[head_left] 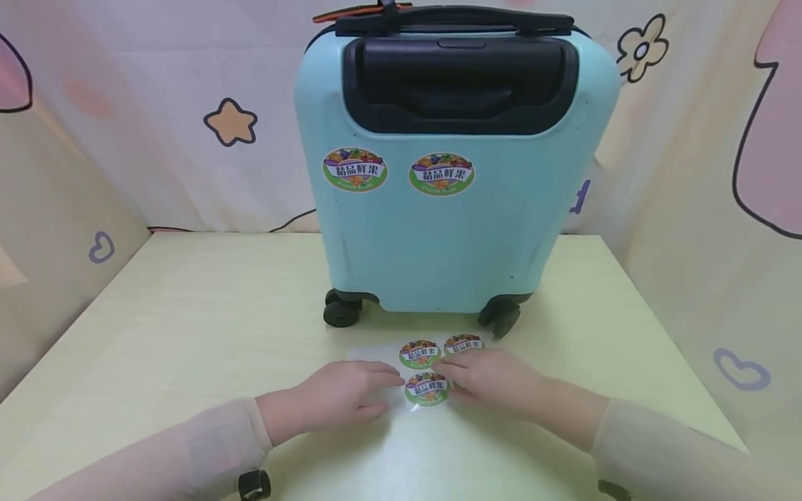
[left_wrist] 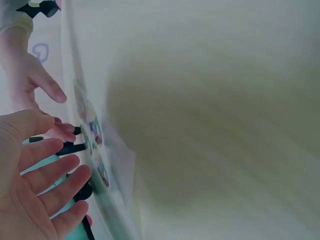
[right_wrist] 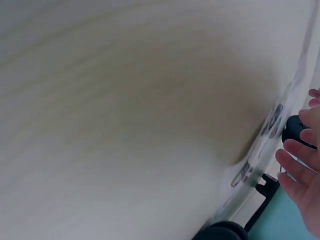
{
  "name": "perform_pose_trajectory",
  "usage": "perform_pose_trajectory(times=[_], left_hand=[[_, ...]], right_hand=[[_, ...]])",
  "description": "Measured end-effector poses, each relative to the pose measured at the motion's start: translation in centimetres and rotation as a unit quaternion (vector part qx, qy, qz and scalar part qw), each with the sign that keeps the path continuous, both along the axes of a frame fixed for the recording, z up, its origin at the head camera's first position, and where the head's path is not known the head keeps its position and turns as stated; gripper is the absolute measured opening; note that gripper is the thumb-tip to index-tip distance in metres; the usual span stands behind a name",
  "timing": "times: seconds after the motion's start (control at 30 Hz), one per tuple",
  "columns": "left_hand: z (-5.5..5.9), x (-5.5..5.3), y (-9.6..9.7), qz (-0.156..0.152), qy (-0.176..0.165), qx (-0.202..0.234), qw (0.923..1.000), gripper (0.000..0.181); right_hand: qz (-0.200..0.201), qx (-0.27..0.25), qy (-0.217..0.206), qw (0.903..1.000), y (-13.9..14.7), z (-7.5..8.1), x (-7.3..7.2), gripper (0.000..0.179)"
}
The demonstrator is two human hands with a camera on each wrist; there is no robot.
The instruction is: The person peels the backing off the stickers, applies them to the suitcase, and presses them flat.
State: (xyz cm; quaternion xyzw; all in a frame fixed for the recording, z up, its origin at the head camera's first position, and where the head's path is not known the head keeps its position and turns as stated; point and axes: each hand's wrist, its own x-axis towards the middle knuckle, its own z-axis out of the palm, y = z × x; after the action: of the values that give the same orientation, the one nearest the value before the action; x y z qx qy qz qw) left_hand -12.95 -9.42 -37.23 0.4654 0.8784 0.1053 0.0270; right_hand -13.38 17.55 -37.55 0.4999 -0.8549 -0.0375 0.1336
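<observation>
A sheet of oval fruit stickers (head_left: pixel 370 354) lies on the table in front of a light blue suitcase (head_left: pixel 438 250). My left hand (head_left: pixel 344 393) hovers at the sheet's left part, its fingers loosely spread in the left wrist view. From the right, my right hand (head_left: pixel 491 376) reaches over the sheet, with fingertips beside the front sticker (head_left: pixel 427 389) and the rear left sticker (head_left: pixel 420 354). It partly covers the rear right sticker (head_left: pixel 464 343). In the right wrist view its fingers are slightly bent, holding nothing visible. Two matching stickers, left (head_left: pixel 355 170) and middle (head_left: pixel 441 174), are on the suitcase.
The suitcase stands upright on black wheels (head_left: pixel 341 312), with a black carry handle (head_left: pixel 457 19) on top. The pale table (head_left: pixel 207 313) extends to both sides. Printed fabric (head_left: pixel 169 139) hangs behind, and a thin dark cable (head_left: pixel 291 220) runs along the back.
</observation>
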Motion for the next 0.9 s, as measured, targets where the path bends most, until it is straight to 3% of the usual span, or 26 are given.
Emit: perform_pose_trajectory(times=[0.27, 0.57, 0.67, 0.9], left_hand=[[-0.8, 1.2, -0.1, 0.007, -0.08, -0.002, 0.9968, 0.03], [-0.9, 2.5, 0.3, 0.004, -0.167, 0.046, 0.9849, 0.029], [-0.8, 2.8, 0.5, 0.009, -0.206, 0.067, 0.9761, 0.028], [-0.7, 3.3, 0.5, 0.029, -0.311, 0.119, 0.9425, 0.026]], right_hand=[[-0.016, 0.015, -0.051, 0.9985, -0.9, -1.1, 0.1, 0.041], [-0.035, 0.002, -0.067, 0.9971, -1.9, -2.0, 0.4, 0.04], [-0.056, 0.021, -0.092, 0.9939, -2.1, -1.8, 0.5, 0.046], [-0.071, 0.03, -0.104, 0.9916, -2.5, -1.5, 0.6, 0.044]])
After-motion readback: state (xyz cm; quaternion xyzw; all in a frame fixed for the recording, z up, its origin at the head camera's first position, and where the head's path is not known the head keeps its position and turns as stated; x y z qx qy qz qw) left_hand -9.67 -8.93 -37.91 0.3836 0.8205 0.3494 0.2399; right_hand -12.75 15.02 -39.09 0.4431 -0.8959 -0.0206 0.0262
